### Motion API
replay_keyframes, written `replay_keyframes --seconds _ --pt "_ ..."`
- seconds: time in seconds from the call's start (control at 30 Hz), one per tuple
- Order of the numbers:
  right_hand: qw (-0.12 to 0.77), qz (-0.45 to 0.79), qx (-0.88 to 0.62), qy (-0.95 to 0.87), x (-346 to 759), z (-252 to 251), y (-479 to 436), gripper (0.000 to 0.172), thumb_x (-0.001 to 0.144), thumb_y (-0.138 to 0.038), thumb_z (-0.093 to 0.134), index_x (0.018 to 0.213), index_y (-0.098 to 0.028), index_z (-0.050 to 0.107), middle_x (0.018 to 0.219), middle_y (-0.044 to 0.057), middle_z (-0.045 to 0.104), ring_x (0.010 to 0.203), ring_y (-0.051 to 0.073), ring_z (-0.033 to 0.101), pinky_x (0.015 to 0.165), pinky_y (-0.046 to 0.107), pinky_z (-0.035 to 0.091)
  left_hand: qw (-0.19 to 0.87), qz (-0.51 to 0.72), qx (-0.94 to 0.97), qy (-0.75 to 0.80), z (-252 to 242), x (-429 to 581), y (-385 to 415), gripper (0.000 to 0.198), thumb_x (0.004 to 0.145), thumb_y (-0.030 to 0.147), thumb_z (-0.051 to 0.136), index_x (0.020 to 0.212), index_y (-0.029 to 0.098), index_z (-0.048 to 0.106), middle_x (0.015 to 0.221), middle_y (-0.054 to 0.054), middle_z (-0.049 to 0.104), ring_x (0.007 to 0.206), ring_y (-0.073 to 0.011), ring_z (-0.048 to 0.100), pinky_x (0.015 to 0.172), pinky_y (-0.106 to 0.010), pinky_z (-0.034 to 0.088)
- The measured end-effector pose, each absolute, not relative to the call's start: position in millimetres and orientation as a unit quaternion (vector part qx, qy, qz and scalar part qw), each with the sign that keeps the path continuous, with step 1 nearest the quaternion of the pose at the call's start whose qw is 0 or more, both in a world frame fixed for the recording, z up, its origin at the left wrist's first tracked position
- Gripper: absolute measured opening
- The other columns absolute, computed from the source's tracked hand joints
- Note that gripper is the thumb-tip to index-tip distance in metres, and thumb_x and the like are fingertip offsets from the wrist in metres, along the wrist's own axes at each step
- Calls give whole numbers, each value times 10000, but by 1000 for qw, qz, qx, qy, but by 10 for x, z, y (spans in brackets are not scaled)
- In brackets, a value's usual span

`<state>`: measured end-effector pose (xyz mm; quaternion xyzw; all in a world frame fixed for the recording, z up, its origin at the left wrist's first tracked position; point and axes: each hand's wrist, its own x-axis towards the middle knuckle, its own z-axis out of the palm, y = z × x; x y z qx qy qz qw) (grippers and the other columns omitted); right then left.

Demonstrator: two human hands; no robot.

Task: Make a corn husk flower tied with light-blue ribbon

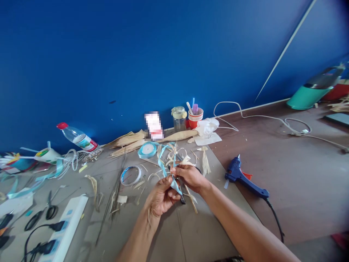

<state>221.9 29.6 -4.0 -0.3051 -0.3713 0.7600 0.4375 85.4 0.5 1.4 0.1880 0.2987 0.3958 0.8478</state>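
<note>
My left hand (pixel 163 194) is closed, with a light-blue ribbon (pixel 176 186) pinched between thumb and fingers. Just above it, my right hand (pixel 189 174) is closed too, its fingertips on the same ribbon close to my left thumb. A long loop of the ribbon rises beyond my hands, among curled strips of dried husk (pixel 171 151). A roll of the same blue ribbon (pixel 147 149) lies behind my hands. To their left is a roll of tape (pixel 131 175). Under my hands show a thin stick (pixel 191 199) and a dark tool, mostly hidden.
A blue glue gun (pixel 242 176) lies at right, its cord running forward. At left are a white power strip (pixel 67 227), scissors (pixel 40 214), thin wires (pixel 116 182) and a tilted bottle (pixel 80 138). A jar (pixel 179 118) and a paper cup (pixel 195 118) stand by the blue wall.
</note>
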Motion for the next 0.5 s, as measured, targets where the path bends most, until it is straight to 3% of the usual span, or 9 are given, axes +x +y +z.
replay_keyframes --seconds 0.5 --pt "458 744 -343 -346 2216 22 294 329 573 -386 755 604 -136 543 546 -32 495 487 72 427 490 234 332 831 396 200 336 8 863 -3 307 580 216 801 652 128 515 516 65 442 413 -3 341 463 -171 306"
